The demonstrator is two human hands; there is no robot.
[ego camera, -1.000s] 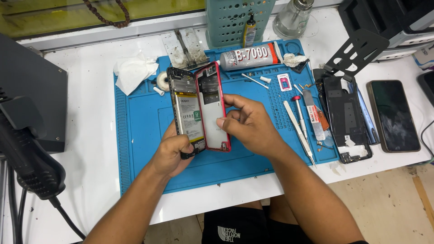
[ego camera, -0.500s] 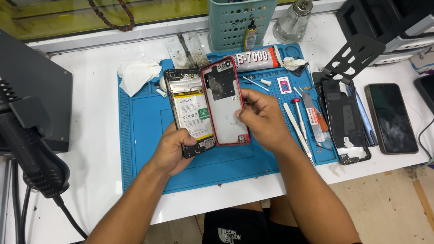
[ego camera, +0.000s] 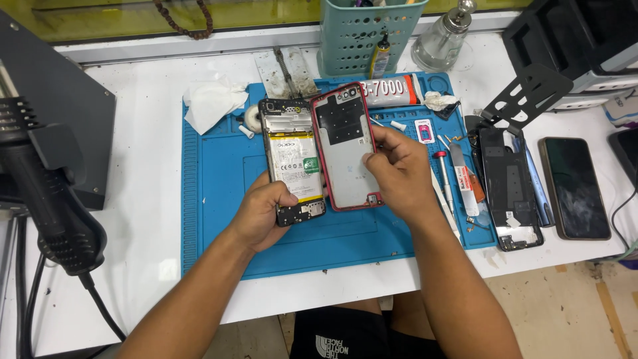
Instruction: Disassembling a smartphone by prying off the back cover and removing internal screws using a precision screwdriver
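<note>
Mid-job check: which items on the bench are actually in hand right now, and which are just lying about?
In hand:
opened phone body, in left hand
red-rimmed back cover, in right hand

Lying about:
glue tube
crumpled tissue
black phone frame
dark phone
hot-air gun
teal basket

The opened phone (ego camera: 292, 163) is lying face down, tilted slightly, its battery and boards showing — bottom end gripped. Just beside it the red-rimmed back cover (ego camera: 345, 149) is sitting inside-up — grey inner face exposed, edges nearly touching.
</note>
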